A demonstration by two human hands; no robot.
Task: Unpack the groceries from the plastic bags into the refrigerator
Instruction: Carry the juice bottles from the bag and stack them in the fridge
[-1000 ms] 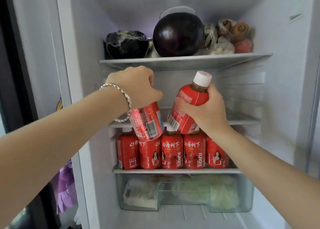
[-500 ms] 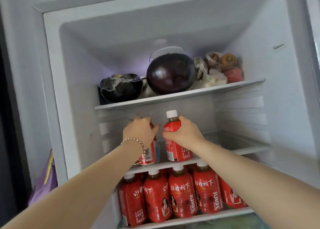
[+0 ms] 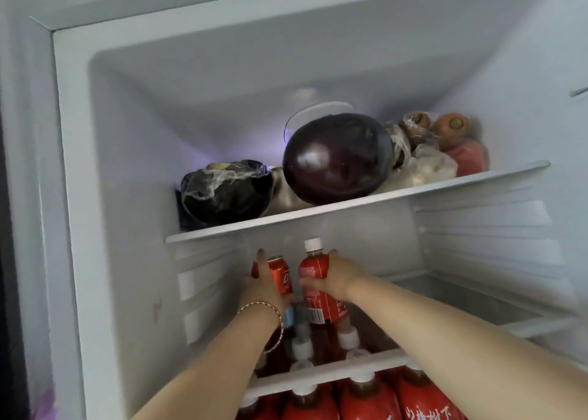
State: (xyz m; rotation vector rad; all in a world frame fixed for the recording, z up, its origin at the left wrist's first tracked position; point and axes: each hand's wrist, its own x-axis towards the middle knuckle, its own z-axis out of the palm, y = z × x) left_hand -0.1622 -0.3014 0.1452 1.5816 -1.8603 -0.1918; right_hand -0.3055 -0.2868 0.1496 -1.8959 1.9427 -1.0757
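The white refrigerator interior [image 3: 127, 171] fills the frame; its outer sides run off the left and right edges. In the upper middle, a white top shelf [image 3: 477, 178] carries a big round dark purple eggplant [image 3: 337, 158]. A second dark eggplant wrapped in cloudy film [image 3: 222, 193] sits to its left. At the right is a film-wrapped bundle of orange carrots [image 3: 451, 127] whose lower contents are hard to make out.

Along the bottom edge a row of red-labelled drink bottles [image 3: 359, 400] is cut off below the shoulders. More white caps show dimly through the clear middle shelf [image 3: 366, 367].

Over that shelf at centre, the right hand [image 3: 339, 278] wraps around a red-labelled bottle with a white cap [image 3: 313, 270], upright and just beside a red soda can [image 3: 281, 276]. The left hand [image 3: 264, 292] clasps the can and hides its left side and base. Whether either container rests on the shelf cannot be told. A thin beaded bracelet [image 3: 273, 311] circles the left wrist, beside a blurred blue patch.
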